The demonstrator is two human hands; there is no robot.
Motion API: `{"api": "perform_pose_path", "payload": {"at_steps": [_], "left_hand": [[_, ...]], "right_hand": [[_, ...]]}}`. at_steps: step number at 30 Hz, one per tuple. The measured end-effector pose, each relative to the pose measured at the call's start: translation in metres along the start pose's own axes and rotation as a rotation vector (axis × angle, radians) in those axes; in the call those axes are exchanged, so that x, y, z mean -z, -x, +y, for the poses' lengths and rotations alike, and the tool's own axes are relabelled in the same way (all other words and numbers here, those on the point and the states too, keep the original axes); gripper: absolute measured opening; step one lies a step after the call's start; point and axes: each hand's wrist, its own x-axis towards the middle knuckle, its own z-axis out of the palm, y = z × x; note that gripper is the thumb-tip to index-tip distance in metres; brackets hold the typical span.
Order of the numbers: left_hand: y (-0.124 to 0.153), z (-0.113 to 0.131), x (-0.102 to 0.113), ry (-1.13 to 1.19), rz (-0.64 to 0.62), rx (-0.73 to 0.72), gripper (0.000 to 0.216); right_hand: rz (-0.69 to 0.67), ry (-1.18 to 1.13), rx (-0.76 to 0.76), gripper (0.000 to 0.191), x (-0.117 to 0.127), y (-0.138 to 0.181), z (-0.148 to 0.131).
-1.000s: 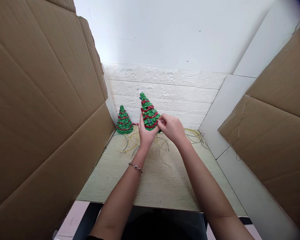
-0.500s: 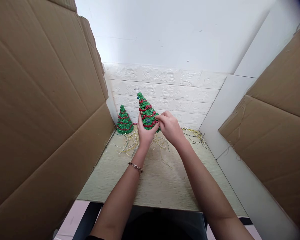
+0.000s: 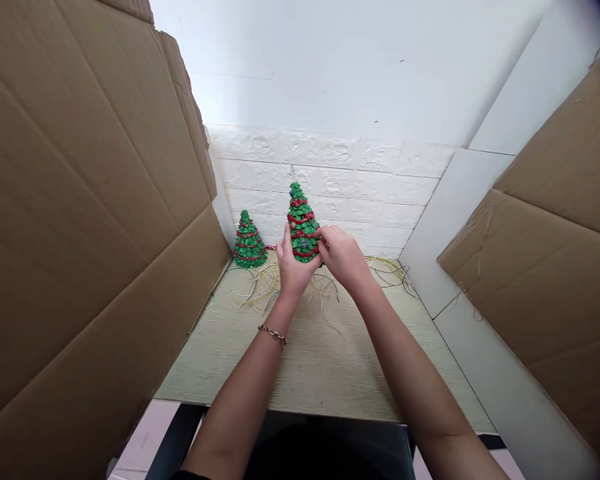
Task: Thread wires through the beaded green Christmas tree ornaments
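A green cone-shaped Christmas tree (image 3: 301, 217) with red garland rings is held upright above the pale wooden table (image 3: 325, 363). My left hand (image 3: 291, 269) grips its base from the left and below. On the tree's right side, my right hand (image 3: 344, 257) pinches at the lower red ring. A smaller matching tree (image 3: 249, 241) stands on the table to the left, near the cardboard wall. Thin yellow and grey wires (image 3: 265, 283) lie in loose loops under and around my hands.
Tall cardboard panels (image 3: 85, 220) close in the left side, and another cardboard panel (image 3: 555, 280) stands at the right beside white boards (image 3: 445, 220). A white brick-pattern wall (image 3: 350, 173) runs along the back. More wire loops (image 3: 387, 270) lie at the back right.
The held tree has gone from tilted left to upright and shifted slightly right. My right hand stays on its lower right side; my left hand still grips the base.
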Motion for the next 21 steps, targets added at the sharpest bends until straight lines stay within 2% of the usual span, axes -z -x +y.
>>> {"api": "perform_pose_path", "payload": {"at_steps": [4, 9, 12, 16, 21], "left_hand": [[0.001, 0.001, 0.0, -0.009, 0.01, -0.045, 0.092], [-0.001, 0.0, -0.001, 0.048, 0.058, 0.018, 0.092], [-0.003, -0.003, -0.001, 0.087, 0.07, 0.064, 0.092], [-0.007, -0.006, 0.001, 0.127, 0.09, 0.093, 0.091], [-0.008, -0.006, 0.004, 0.093, 0.1, 0.092, 0.089]], "right_hand": [[-0.001, -0.048, 0.007, 0.02, 0.001, -0.001, 0.003], [-0.004, -0.035, -0.094, 0.007, 0.007, 0.0, 0.001], [-0.064, -0.005, -0.164, 0.011, 0.012, 0.003, 0.0], [-0.169, 0.029, -0.174, 0.011, 0.022, 0.005, 0.003], [-0.179, -0.05, -0.221, 0.021, 0.029, 0.003, 0.005]]}}
